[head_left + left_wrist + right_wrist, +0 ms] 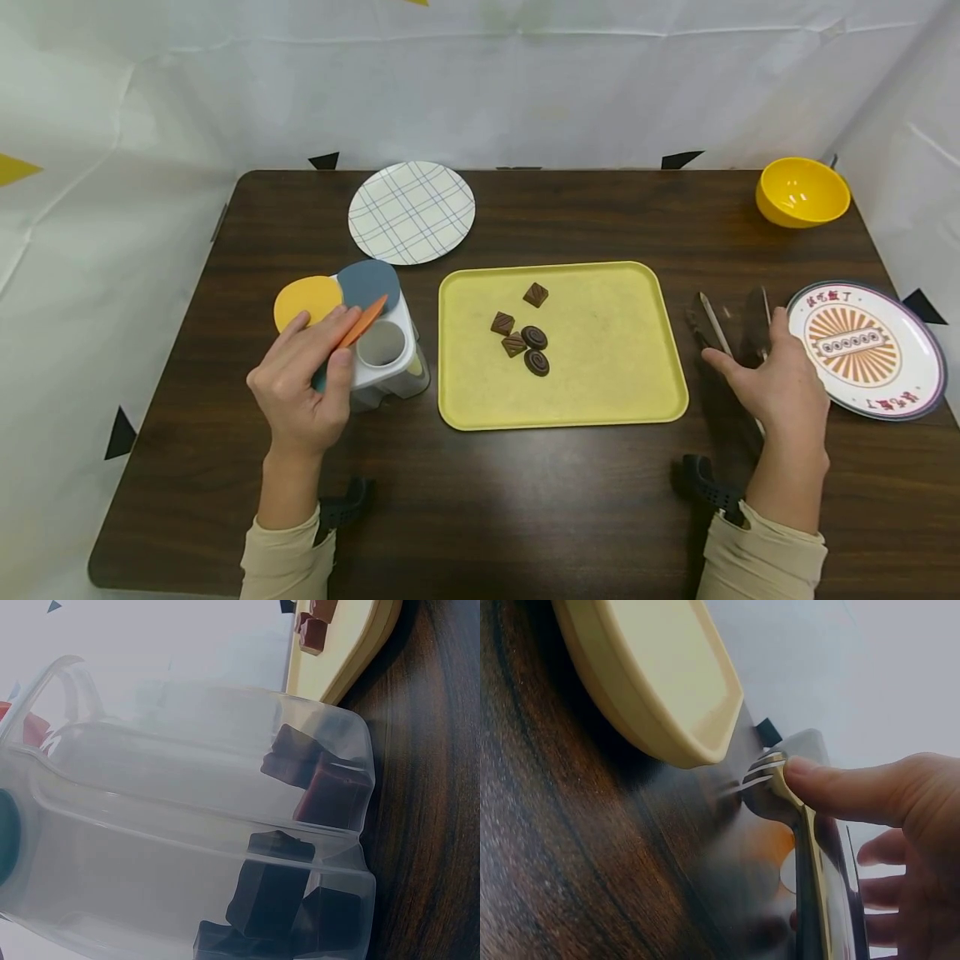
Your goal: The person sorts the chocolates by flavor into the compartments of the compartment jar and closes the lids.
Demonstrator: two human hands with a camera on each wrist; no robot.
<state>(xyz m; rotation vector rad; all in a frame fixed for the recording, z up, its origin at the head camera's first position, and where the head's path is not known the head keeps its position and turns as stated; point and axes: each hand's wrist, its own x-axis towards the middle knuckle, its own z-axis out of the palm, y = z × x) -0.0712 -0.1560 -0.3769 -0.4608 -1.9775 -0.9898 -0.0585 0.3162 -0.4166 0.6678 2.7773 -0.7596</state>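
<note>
My left hand [307, 379] is at the lidded white container [408, 375], its fingers and thumb on the tilted-up orange lid [363, 321]. Beside that lid, one round compartment [381, 343] stands uncovered. The yellow lid [307, 300] and blue-grey lid [369, 283] lie flat. Through the clear wall in the left wrist view, dark brown blocks [270, 885] show inside. My right hand [787, 387] hovers around cutlery right of the tray, thumb spread from the fingers. In the right wrist view the thumb overlaps the head of a metal fork [769, 791], with the fingers beyond its handle.
A yellow tray [600, 350] in the middle bears several chocolates [534, 337]. Behind the container lies a checked plate [412, 212]. A patterned white plate [855, 350] sits right of the cutlery, and a yellow bowl [802, 193] at the back right corner.
</note>
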